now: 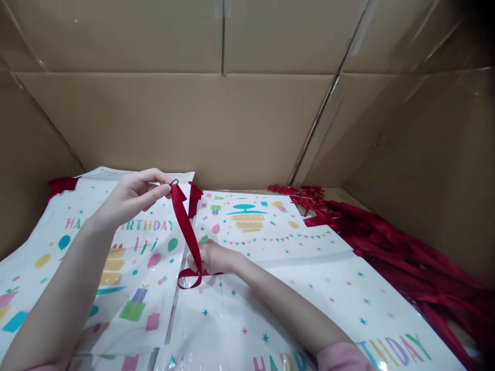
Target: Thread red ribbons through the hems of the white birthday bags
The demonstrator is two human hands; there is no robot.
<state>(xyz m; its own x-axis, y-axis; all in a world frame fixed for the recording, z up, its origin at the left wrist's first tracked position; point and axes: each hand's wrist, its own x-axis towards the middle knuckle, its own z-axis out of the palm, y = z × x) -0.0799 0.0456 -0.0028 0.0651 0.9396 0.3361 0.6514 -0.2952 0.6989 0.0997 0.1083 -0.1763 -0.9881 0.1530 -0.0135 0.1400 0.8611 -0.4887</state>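
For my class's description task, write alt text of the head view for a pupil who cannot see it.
A person's left hand holds up one end of a red ribbon, where a dark loop shows, while the right hand is at the ribbon's lower, curling part. Beneath lie white birthday-print sheets; more red ribbons lie at right, with cardboard walls behind.
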